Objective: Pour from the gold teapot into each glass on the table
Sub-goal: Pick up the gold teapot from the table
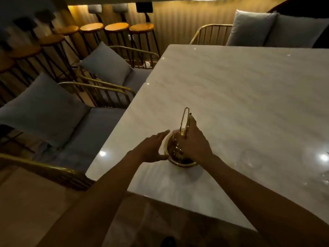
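Gold teapot (179,154): stands on the white marble bench (240,90), low centre of the frame, near the bench's left edge; its tall loop handle (184,120) rises above the body. My right hand (193,141): over the teapot's top, grip closed around the base of the handle, fingers curled on it. My left hand (154,148): flat and unclenched, palm against the teapot's left side, fingers stretched toward the top of the frame, thumb along the lower rim; it steadies but does not clasp. Glass (250,158): clear, faint, on the bench to the right of the teapot, apart from it; whether it holds liquid cannot be told. A second glass shape at the right edge, lower right, too blurred to describe. Left of the frame: gold-framed chairs (99,90) with grey cushions (106,64), drawn up beside the bench. Upper left: a row of round wooden stools (116,26). Upper right: further grey cushions beyond the bench's far edge. Light dim and warm; bright lamp reflections on the bench surface.
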